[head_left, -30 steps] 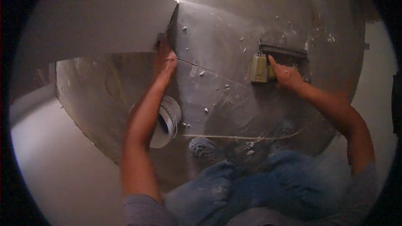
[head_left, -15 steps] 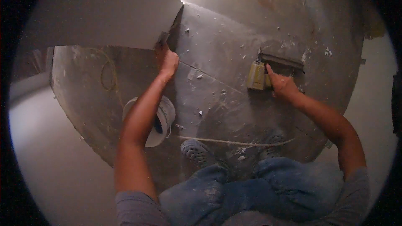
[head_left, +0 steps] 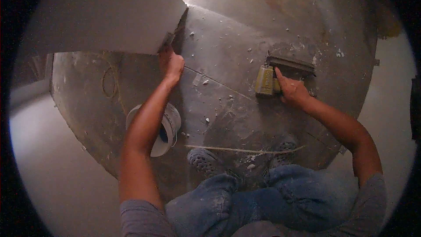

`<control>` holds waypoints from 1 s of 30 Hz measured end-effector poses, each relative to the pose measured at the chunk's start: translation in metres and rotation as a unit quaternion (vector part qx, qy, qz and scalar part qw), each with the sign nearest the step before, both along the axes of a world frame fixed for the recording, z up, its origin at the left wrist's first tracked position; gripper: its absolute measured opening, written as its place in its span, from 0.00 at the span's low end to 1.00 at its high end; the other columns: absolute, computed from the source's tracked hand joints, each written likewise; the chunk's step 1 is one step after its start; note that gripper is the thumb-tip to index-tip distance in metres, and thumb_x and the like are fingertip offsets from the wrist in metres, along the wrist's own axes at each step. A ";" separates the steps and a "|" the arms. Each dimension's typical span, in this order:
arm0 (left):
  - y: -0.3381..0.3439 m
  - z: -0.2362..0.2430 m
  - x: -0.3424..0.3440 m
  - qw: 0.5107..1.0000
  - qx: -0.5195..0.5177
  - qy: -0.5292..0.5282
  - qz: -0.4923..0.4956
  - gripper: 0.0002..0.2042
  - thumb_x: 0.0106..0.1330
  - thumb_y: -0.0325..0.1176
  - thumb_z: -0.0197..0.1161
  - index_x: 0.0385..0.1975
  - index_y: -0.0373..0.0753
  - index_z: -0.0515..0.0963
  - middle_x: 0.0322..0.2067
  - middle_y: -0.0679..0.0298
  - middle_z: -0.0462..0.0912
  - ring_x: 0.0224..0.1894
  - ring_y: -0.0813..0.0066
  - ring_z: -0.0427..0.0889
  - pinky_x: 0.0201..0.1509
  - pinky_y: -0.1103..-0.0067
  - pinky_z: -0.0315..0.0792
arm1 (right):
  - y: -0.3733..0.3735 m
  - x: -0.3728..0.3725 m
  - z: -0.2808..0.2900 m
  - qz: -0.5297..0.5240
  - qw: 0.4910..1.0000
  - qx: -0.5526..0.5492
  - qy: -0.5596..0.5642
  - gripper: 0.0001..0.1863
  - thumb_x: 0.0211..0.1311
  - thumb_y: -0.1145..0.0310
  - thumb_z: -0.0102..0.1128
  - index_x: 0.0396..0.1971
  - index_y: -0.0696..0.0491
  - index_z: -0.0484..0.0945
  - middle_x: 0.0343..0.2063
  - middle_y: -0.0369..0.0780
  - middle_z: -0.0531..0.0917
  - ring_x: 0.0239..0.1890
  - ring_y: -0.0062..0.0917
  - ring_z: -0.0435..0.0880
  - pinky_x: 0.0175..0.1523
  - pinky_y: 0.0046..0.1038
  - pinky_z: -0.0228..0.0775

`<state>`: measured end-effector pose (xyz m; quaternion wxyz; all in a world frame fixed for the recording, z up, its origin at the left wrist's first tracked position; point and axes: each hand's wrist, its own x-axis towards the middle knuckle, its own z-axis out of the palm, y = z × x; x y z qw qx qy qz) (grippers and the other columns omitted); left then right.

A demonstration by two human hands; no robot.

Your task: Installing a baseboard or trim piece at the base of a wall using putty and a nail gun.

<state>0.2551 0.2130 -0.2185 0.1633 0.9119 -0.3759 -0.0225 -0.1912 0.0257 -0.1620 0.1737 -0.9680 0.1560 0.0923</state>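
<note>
From my remote view, a pale wall (head_left: 52,149) curves along the lower left, and another pale wall section (head_left: 109,13) fills the upper left, its rough edge running down toward the centre. Below that section, on the grey floor (head_left: 237,83), lies a loop of thin cord (head_left: 108,83). Nearer the centre I see a white bucket (head_left: 172,116), partly hidden behind my left forearm. Just above it, left of centre, my left hand (head_left: 172,66) has its fingers clenched on a small dark scraper (head_left: 168,39), held up at the lower corner of the wall section. Pale crumbs are scattered over the floor through the middle of the frame. At lower centre there is a grey perforated clog (head_left: 204,161), with a thin pale strip (head_left: 245,150) just beyond it. Right of centre is a wide-bladed tool (head_left: 291,64), a dark bar with a yellow block (head_left: 264,81) beside it. My right hand (head_left: 294,93) grasps this tool, index finger stretched along it, the others curled. A pale wall (head_left: 390,74) closes off the far right.
</note>
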 end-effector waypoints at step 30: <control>-0.022 0.006 -0.012 0.991 0.092 -0.070 -0.072 0.18 0.56 0.25 0.52 0.48 0.29 0.69 0.45 0.47 0.72 0.46 0.47 0.75 0.49 0.62 0.72 | 0.000 0.005 0.016 -0.020 0.997 0.029 0.073 0.58 0.39 0.69 0.70 0.70 0.59 0.42 0.39 0.47 0.79 0.39 0.43 0.81 0.41 0.39 0.74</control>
